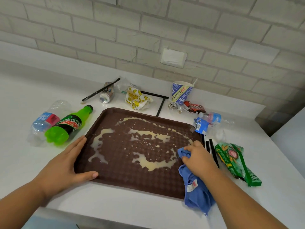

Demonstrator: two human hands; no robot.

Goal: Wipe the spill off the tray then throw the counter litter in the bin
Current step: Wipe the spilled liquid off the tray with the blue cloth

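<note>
A grey-white brick wall (148,30) with a taped-over socket plate (173,58) rises behind a white counter (49,90). On the counter, near its front edge, lies a brown tray (125,172) with a dimpled floor, and a pale creamy spill (153,164) is smeared across it in broken streaks from the far rim to the near right. The person's left hand (66,164) lies flat and open on the tray's left rim, fingers along the edge and thumb reaching onto the tray floor. The right hand (198,157) is closed on a blue cloth (196,192), pressing it on the tray's right side just beside the spill; the rest of the cloth trails over the tray's near right corner onto the counter. Litter rings the tray. To the left lie a clear crushed bottle (42,123) and, touching it, a green soda bottle (66,126) on its side. To the right lies a green snack bag (236,161), with black straws (212,151) between it and the tray. Behind the tray stand a paper cup (180,93) with a stick in it and, further left, a crumpled smiley-print wrapper (137,98), a crushed can (106,94) with a black straw across it, and two more black straws forming a T. Near the cup lie a foil scrap (174,106) and a red chocolate wrapper (194,107); nearer the right corner are a small blue pouch (200,126) and another clear bottle (217,119).
</note>
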